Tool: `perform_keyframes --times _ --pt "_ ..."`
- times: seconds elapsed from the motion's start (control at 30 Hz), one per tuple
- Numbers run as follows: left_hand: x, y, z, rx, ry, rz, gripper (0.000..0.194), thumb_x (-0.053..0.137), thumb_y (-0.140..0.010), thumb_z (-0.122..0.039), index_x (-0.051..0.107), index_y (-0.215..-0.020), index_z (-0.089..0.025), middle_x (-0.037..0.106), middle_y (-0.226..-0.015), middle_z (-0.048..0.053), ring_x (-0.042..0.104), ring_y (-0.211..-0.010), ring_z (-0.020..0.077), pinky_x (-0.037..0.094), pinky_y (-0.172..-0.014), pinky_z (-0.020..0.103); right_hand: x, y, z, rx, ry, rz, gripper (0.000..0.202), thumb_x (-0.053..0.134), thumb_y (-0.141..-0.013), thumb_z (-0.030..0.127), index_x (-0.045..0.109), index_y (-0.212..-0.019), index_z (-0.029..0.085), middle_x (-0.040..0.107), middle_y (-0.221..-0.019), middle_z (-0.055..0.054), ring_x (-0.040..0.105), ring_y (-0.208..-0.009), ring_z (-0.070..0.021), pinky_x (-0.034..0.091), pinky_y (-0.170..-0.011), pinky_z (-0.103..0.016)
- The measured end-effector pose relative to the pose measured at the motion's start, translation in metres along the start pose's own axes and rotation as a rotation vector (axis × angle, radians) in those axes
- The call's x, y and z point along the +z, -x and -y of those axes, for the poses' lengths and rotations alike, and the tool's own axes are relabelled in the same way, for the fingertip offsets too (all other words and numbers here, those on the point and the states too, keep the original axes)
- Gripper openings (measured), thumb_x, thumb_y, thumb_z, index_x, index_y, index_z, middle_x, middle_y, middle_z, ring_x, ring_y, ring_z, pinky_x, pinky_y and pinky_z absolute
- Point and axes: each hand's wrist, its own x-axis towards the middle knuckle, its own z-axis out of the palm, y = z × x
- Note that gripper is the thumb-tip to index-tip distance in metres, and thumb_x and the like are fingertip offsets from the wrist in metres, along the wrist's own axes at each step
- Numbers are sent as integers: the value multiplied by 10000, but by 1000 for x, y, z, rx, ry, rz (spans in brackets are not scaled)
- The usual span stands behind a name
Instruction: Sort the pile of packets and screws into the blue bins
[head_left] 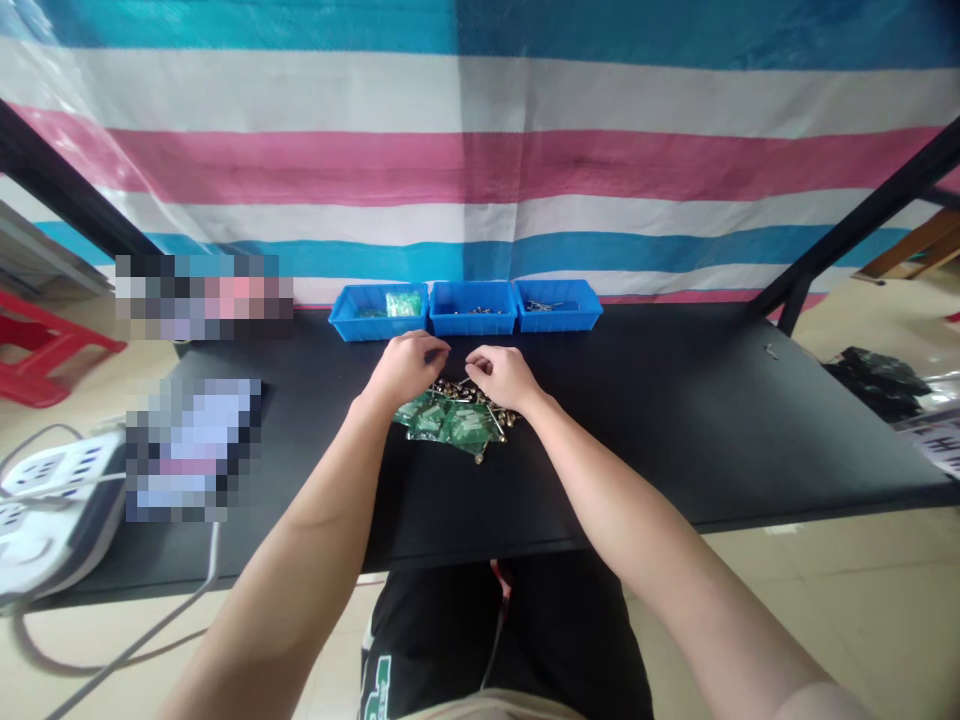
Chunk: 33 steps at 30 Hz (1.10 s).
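Over a heap on the black table, my left hand (411,366) is closed, its thumb and fingers curled together; what it may hold is hidden. Just across a narrow gap, my right hand (504,376) has thumb and fingertips pinched, and anything in them is too small to name. Under both hands lies a pile of small brass-coloured and silvery metal pieces (508,416), some with thin shafts like screws. Several green-tinted clear packets (471,425) lie in front of the pile and partly among it.
Behind my hands stand three blue bins in a row: the left bin (346,318) with green packets, the middle bin (472,325) and right bin (561,320) with small metal pieces. A white power strip (64,500) with cables sits left. Black frame posts flank the table (675,420).
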Motion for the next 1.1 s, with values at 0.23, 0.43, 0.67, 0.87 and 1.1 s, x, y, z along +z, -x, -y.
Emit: perform_keyframes --times 0.23,0.43,0.67,0.87,1.1 --pt "-7 4 4 0 -35 231 286 588 -772 -341 792 -927 -214 751 -917 88 677 -886 268 525 -858 366 1 1 -1 9 0 -20 119 638 -823 206 748 -866 192 764 -796 -34 687 -697 -162 510 -692 -270" --pt "-4 5 -10 23 -64 330 251 599 -774 -342 790 -886 -224 723 -896 90 669 -868 260 516 -852 349 0 1 0 2 6 -17 134 631 -825 217 752 -872 184 766 -793 -40 686 -692 -163 510 -689 -268" --pt "6 6 -11 21 -82 329 264 522 -799 -259 774 -875 -239 717 -905 82 662 -878 248 508 -830 322 0 2 1 14 25 -6 142 627 -821 204 755 -881 189 767 -802 -38 686 -700 -161 508 -693 -268" --pt "7 6 -14 -20 -94 325 222 533 -852 -274 733 -911 -195 695 -979 110 656 -959 277 495 -885 385 0 2 1 8 27 3 123 638 -813 199 750 -863 192 769 -806 -36 686 -698 -163 498 -680 -270" --pt "5 7 -24 -91 -66 341 181 525 -912 -240 689 -946 -171 694 -1069 126 651 -1042 296 469 -949 437 0 4 0 -6 34 10 125 634 -808 200 745 -864 187 762 -790 -41 678 -676 -170 493 -667 -280"
